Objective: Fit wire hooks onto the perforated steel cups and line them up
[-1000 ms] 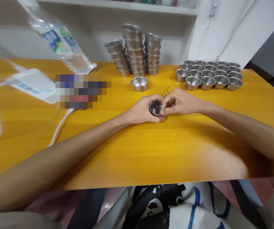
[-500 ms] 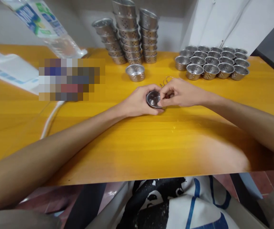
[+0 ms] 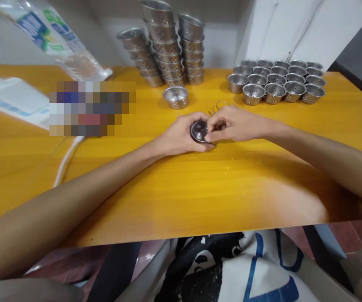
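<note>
My left hand [image 3: 184,133] is wrapped around a small metal cup [image 3: 199,131] on the table. The cup's mouth faces up toward me. At its right rim, my right hand [image 3: 226,123] is closed in a pinch, fingertips over the cup's edge. A thin wire with loops [image 3: 218,105] sticks out behind my right fingers; its other end is hidden by the hand. Just beyond the hands stands a single perforated metal cup [image 3: 176,99].
Stacks of perforated cups [image 3: 168,58] stand at the back. Rows of single cups [image 3: 275,92] are at the back right. On the left lie a plastic bag [image 3: 55,35], a white cable [image 3: 66,161] and a blurred-out patch. The yellow table's [image 3: 184,201] front edge is near my lap.
The whole view has shifted slightly, so most things sit a little further left. Both hands keep the same hold at the cup, with only slight finger movement.
</note>
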`<state>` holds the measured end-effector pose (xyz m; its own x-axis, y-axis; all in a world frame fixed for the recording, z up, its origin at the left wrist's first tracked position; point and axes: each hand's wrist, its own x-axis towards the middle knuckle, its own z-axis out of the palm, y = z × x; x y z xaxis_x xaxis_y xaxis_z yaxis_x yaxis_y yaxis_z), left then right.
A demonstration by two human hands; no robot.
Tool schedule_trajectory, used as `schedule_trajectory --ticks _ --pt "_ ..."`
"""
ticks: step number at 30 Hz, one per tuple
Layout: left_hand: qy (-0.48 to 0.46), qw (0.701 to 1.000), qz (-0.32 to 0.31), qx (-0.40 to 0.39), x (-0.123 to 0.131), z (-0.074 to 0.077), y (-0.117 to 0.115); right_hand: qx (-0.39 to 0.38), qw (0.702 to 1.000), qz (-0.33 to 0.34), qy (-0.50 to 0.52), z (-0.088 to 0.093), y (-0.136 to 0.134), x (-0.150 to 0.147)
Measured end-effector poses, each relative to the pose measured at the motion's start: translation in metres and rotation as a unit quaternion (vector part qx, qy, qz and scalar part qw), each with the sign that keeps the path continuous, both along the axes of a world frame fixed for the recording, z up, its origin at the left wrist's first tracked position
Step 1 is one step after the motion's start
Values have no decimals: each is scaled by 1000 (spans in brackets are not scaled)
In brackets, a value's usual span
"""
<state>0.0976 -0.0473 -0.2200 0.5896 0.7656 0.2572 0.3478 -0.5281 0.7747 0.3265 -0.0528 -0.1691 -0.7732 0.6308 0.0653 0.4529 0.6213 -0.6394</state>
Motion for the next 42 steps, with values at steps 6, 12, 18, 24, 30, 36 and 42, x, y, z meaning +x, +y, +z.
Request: schedule_trajectory --ticks 6,12,18,24,30,36,42 --pt "11 1000 4 12 -1 -3 2 -38 999 -28 26 1 1 0" --pt "-3 999 9 34 0 -9 5 -77 980 -180 42 5 -11 -7" --pt "-17 998 -4 54 0 -12 4 89 967 -231 -67 1 -16 -9" --pt "-16 997 11 73 2 -8 1 139 951 -265 -84 -15 8 2" --pt "-48 985 126 111 1 -6 0 275 931 -202 -127 -52 30 18" --pt "-129 959 186 173 0 -5 -1 241 946 -162 -147 -66 39 21" --pt "-58 975 148 153 24 17 42 292 950 -97 -58 -74 -18 29"
